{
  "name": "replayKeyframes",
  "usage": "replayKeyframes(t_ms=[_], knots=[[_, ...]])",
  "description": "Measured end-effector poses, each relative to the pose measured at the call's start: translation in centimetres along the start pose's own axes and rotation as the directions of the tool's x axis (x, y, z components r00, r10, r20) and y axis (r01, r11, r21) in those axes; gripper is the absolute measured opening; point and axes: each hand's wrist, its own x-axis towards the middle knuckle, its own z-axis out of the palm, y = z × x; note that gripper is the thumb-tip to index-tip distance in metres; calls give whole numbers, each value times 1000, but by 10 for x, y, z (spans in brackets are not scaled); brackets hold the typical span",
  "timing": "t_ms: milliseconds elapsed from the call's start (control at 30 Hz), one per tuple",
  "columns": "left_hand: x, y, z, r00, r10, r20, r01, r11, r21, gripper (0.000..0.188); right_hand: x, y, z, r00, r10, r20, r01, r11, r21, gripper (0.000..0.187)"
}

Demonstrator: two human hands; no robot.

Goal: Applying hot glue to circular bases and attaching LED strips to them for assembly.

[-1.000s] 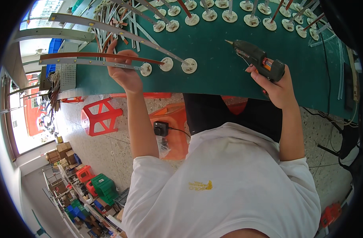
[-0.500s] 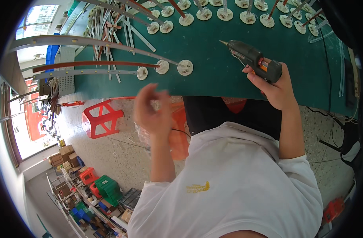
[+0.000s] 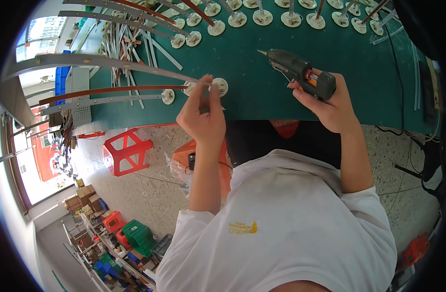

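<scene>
My right hand (image 3: 330,104) is wrapped round a black hot glue gun (image 3: 301,73), its nozzle pointing away to the upper left above the table. An orange-red part shows through the gun's side. My left hand (image 3: 203,114) has thumb and forefinger closed on the near end of a long grey strip (image 3: 130,65) dotted with small yellowish squares. That end meets a round white base (image 3: 221,87), partly covered by my fingers. Beside it lie a red-brown strip (image 3: 111,91), its base mostly behind my hand, and another grey dotted strip (image 3: 106,101) on a small white base (image 3: 168,96).
Across the far side of the green table (image 3: 262,104) stand several white bases (image 3: 263,18) with strips. Loose strips (image 3: 123,44) are heaped at the far left. A black cable (image 3: 397,78) runs down the right side. On the floor stands a red stool (image 3: 128,152).
My left hand has moved up and forward from the table's front edge and closed on the grey strip's end. The glue gun stays in my right hand, shifted slightly left in view.
</scene>
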Motion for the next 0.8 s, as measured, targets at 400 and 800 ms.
replayKeyframes(t_ms=[400, 800], knots=[[8, 7, -12, 999, 38, 32, -43, 988, 149, 4, 3, -22, 41, 958, -205, 201, 228, 968, -102, 18], [8, 4, -10, 1000, 9, 20, -11, 997, 74, 3, 4, -16, 52, 960, -203, 193, 239, 953, -184, 15]])
